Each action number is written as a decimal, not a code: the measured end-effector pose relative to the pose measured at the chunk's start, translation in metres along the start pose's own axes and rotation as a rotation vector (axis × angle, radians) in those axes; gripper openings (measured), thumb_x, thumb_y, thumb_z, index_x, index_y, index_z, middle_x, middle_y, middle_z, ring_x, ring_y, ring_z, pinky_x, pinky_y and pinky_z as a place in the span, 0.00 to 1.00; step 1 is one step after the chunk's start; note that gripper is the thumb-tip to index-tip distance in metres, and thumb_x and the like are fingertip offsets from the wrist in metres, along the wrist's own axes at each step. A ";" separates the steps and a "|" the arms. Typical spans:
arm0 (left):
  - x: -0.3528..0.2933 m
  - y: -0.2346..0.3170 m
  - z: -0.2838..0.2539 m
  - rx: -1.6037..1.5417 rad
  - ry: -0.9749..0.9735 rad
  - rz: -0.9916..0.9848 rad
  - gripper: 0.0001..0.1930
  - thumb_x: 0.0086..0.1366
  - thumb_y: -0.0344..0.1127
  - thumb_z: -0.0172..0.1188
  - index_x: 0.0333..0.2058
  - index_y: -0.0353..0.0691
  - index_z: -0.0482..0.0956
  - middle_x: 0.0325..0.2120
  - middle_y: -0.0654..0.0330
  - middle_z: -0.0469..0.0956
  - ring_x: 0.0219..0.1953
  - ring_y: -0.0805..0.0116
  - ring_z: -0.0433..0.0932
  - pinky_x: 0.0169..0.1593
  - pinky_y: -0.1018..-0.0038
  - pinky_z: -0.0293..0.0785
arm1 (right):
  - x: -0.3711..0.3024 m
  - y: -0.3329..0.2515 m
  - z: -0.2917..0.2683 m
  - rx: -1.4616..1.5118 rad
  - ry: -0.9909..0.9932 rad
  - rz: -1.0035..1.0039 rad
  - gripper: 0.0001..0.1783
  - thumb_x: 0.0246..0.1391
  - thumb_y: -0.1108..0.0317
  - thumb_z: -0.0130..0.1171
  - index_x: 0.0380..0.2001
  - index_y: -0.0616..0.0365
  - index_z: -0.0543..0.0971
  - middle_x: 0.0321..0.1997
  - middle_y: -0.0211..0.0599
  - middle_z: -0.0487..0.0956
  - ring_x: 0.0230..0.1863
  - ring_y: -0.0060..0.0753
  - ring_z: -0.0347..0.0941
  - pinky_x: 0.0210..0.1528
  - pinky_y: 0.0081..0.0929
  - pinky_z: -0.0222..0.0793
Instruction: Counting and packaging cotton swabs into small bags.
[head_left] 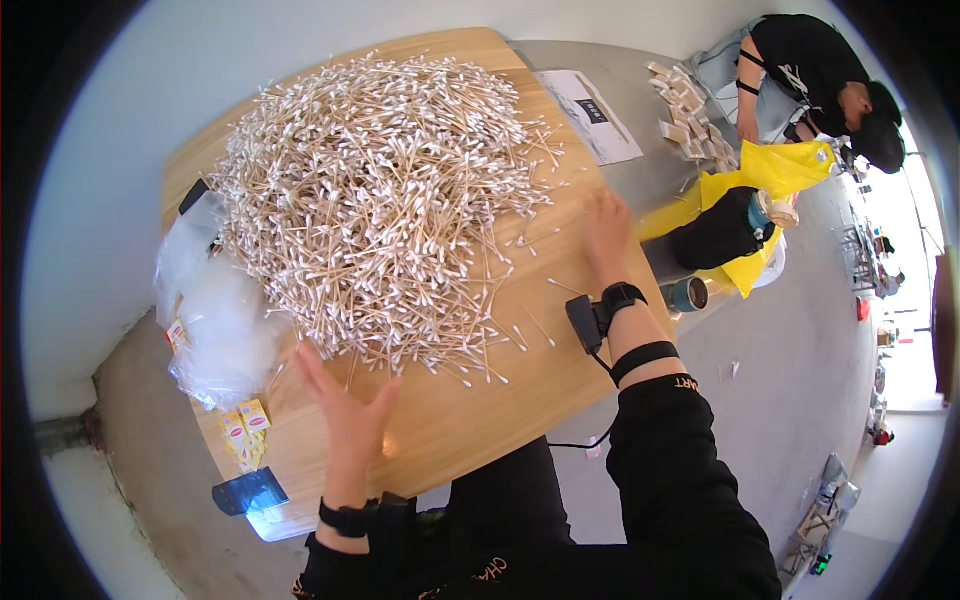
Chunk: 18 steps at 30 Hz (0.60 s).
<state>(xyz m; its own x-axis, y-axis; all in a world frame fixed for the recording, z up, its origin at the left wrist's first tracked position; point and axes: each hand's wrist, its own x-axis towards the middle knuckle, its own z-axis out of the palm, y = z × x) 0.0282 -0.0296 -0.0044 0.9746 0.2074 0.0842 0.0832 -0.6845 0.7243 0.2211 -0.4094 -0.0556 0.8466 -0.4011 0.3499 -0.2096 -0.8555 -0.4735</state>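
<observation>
A large heap of cotton swabs (380, 200) with white tips and wooden sticks covers much of the wooden table (470, 430). My left hand (350, 425) is at the heap's near edge, thumb and fingers spread, with nothing seen in it. Over the table's right edge, apart from the heap, is my right hand (607, 235); its fingers are smeared by motion, and I cannot see anything held. A few loose swabs (540, 325) lie between the heap and my right wrist. Both wrists wear black straps, and a small black device (583, 322) sits on the right one.
Clear plastic bags (220, 320) lie along the table's left side, near small yellow packets (243, 430) and a dark phone-like slab (250, 492). Right of the table stand a black-covered bottle (715, 230), a yellow bag (780, 170) and a cup (688, 295). A person (815, 75) bends over small boxes (690, 110).
</observation>
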 end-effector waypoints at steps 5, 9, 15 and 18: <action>0.037 0.041 0.049 -0.210 0.006 -0.040 0.59 0.43 0.42 0.71 0.62 0.31 0.33 0.61 0.36 0.37 0.64 0.44 0.36 0.64 0.56 0.39 | -0.029 -0.082 0.044 0.399 -0.132 -0.221 0.26 0.54 0.56 0.51 0.52 0.62 0.67 0.44 0.51 0.71 0.50 0.46 0.62 0.54 0.36 0.57; 0.050 0.043 0.024 -0.619 0.095 -0.239 0.54 0.49 0.40 0.67 0.62 0.31 0.33 0.61 0.40 0.41 0.63 0.47 0.44 0.62 0.60 0.47 | -0.064 -0.130 0.028 1.032 -0.384 0.211 0.32 0.52 0.52 0.55 0.55 0.60 0.64 0.46 0.46 0.70 0.51 0.38 0.63 0.54 0.33 0.57; 0.061 0.022 0.005 -1.255 0.025 -0.680 0.29 0.62 0.42 0.54 0.58 0.39 0.56 0.51 0.54 0.64 0.53 0.61 0.65 0.56 0.64 0.62 | -0.050 -0.141 0.001 1.112 -0.572 0.493 0.40 0.50 0.51 0.57 0.59 0.63 0.56 0.51 0.45 0.68 0.51 0.34 0.64 0.54 0.31 0.59; 0.096 0.012 0.019 -1.414 -0.403 -0.579 0.24 0.64 0.47 0.50 0.54 0.41 0.63 0.46 0.59 0.70 0.50 0.64 0.68 0.54 0.66 0.65 | -0.050 -0.170 0.030 1.135 -0.588 0.396 0.42 0.50 0.53 0.58 0.60 0.64 0.54 0.50 0.44 0.68 0.49 0.33 0.67 0.50 0.29 0.64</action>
<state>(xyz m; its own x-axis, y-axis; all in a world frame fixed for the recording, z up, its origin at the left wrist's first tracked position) 0.1271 -0.0315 -0.0004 0.8892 -0.1504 -0.4322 0.4195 0.6449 0.6388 0.2291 -0.2343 -0.0169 0.9672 -0.1123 -0.2278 -0.2110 0.1441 -0.9668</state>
